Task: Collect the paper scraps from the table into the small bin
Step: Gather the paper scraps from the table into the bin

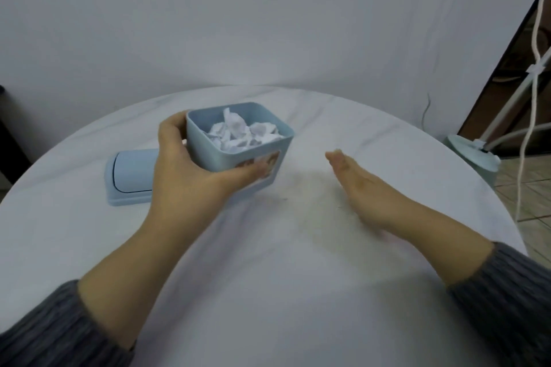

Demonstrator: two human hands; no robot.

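Note:
A small light-blue bin (268,158) stands left of the middle of the round white table (268,292), tilted a little. Several crumpled white paper scraps (243,132) fill it. My left hand (190,176) grips the bin from its left side, fingers curled round the far corner and thumb across the front wall with its picture sticker. To the bin's right, my right hand (360,185) is flat with straight fingers, its edge on the tablecloth, and holds nothing. It looks blurred. No loose scrap shows on the cloth.
The bin's light-blue lid (131,179) lies flat on the table left of the bin, partly behind my left hand. Off the table's right edge stand a pale green lamp base (474,155) and white cords (533,83).

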